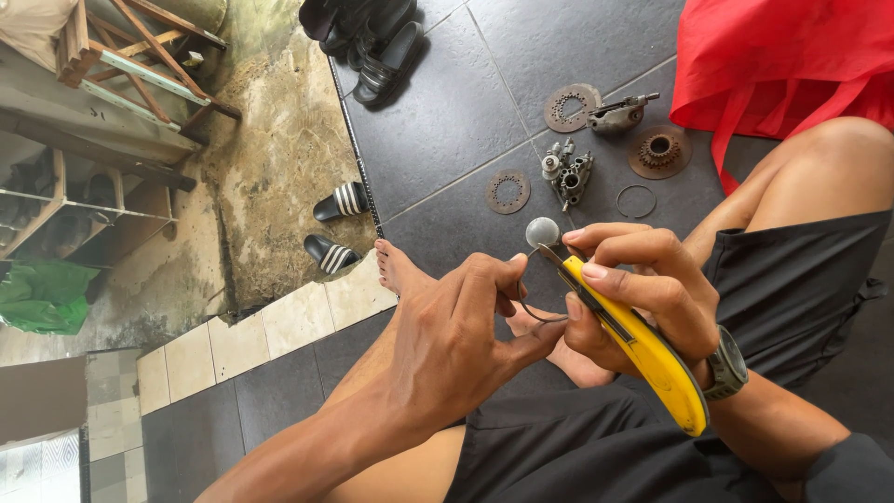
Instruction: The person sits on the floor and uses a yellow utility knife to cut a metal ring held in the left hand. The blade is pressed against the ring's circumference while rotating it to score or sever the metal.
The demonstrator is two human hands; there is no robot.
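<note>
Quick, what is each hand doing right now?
Left hand: closed, pinching a small thin part, maybe a wire ring.
Right hand: closed around a yellow utility knife.

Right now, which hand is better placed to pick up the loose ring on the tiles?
Probably right. The right hand sits nearer the ring, though it grips the yellow utility knife. The left hand is farther and pinches a small round part.

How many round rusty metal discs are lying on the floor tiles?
3. One flat disc lies nearest the foot, another flat disc farther up by a grey metal part, and a toothed hub disc beside the red cloth, which may hide more.
</note>
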